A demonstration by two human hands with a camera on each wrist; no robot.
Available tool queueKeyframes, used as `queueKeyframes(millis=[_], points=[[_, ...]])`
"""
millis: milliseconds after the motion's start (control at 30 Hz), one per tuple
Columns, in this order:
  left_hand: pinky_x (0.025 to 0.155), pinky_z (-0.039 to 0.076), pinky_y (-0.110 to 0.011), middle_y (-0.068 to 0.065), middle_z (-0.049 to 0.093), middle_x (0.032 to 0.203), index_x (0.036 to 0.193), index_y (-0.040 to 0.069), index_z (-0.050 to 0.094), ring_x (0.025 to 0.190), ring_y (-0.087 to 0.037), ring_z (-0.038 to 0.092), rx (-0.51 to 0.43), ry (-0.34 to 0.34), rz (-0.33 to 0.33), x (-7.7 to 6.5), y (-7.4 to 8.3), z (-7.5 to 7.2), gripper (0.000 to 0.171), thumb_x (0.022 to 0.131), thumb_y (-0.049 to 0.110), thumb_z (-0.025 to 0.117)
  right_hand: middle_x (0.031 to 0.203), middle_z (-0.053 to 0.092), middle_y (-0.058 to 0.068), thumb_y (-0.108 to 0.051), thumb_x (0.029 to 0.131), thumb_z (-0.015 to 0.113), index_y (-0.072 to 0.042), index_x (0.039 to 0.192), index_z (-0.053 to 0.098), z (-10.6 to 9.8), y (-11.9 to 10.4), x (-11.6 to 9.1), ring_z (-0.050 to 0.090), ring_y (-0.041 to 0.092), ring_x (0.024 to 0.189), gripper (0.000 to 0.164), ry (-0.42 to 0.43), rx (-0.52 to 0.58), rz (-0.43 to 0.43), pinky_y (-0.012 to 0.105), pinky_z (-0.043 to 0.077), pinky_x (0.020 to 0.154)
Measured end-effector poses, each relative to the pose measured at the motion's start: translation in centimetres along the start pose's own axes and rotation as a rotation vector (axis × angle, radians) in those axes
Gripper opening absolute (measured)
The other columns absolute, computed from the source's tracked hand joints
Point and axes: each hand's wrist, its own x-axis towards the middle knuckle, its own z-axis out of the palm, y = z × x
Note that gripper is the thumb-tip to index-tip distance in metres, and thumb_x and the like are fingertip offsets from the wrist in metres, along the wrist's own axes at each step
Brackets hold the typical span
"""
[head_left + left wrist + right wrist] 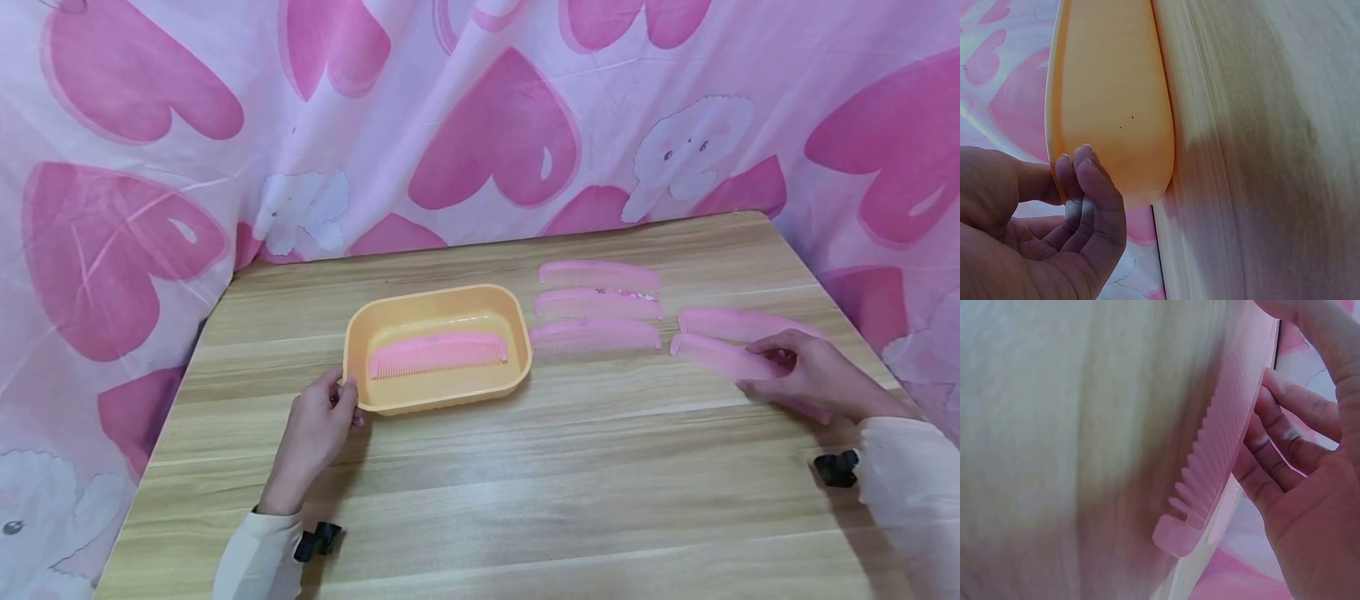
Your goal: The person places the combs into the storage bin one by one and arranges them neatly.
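Note:
My left hand (321, 421) pinches the near left corner of a yellow plastic tray (442, 405), thumb over the rim and fingers against the outer wall, as the left wrist view shows. Inside the tray lies one pink comb (438, 354), teeth toward me. On the right, my right hand (813, 375) holds another pink comb (712, 354) by its middle. Fingers lie along its back edge and the thumb is on the toothed side. In the right wrist view this comb (1210, 469) slants close over the wood, its coarse teeth in sight.
Just behind the held comb lies another pink comb (720, 323), partly overlapped by the hand. Three more are stacked in a column right of the tray: a far comb (600, 273), a patterned middle comb (592, 302) and a near comb (596, 335). A heart-print curtain (495, 125) hangs behind the wooden table (525, 500).

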Motion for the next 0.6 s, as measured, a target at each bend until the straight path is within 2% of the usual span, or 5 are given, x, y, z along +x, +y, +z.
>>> queueKeyframes(millis=[67,167,233,367,600], points=[[0.057,0.050,-0.026,-0.009,0.062,0.078,0.129,-0.001,0.059,0.069,-0.018,0.062,-0.001,0.002,0.001,0.0,0.0,0.0,0.033,0.109,0.018,0.041,0.083,0.062,0.003,0.007,0.067,0.089,-0.009,0.148,0.050,0.0,-0.3,0.3,0.044,0.004,0.053,0.091,0.019,-0.012,-0.061,0.019,0.032,0.044],[0.057,0.051,-0.026,-0.009,0.062,0.079,0.130,-0.001,0.058,0.069,-0.018,0.062,-0.005,0.000,-0.002,0.0,0.0,0.0,0.033,0.109,0.018,0.041,0.110,0.068,0.005,0.002,0.065,0.092,-0.011,0.143,0.057,0.1,-0.4,0.4,0.051,0.012,0.074,0.086,0.062,-0.043,-0.044,0.023,0.039,0.053],[0.057,0.051,-0.026,-0.009,0.062,0.079,0.131,-0.001,0.058,0.069,-0.018,0.062,-0.009,-0.002,-0.006,0.0,0.0,0.0,0.034,0.109,0.018,0.041,0.104,0.069,0.002,-0.006,0.063,0.097,-0.014,0.127,0.069,0.2,-0.5,0.4,0.051,0.014,0.082,0.071,0.118,-0.120,0.015,0.022,0.041,0.060],[0.057,0.050,-0.026,-0.009,0.062,0.080,0.131,-0.001,0.058,0.069,-0.018,0.062,-0.007,-0.006,-0.016,0.0,0.0,0.1,0.034,0.109,0.019,0.041,0.095,0.068,0.004,-0.020,0.063,0.098,-0.009,0.106,0.074,0.4,-1.1,0.7,0.050,0.009,0.076,0.050,0.188,-0.276,0.126,0.014,0.040,0.063],[0.057,0.050,-0.026,-0.009,0.062,0.080,0.129,0.000,0.058,0.070,-0.018,0.062,-0.005,-0.003,-0.031,0.0,0.0,0.1,0.033,0.109,0.019,0.042,0.101,0.068,0.014,-0.021,0.071,0.094,0.002,0.116,0.070,0.5,-3.1,3.1,0.055,0.020,0.082,0.056,0.164,-0.313,0.142,0.011,0.041,0.067]])
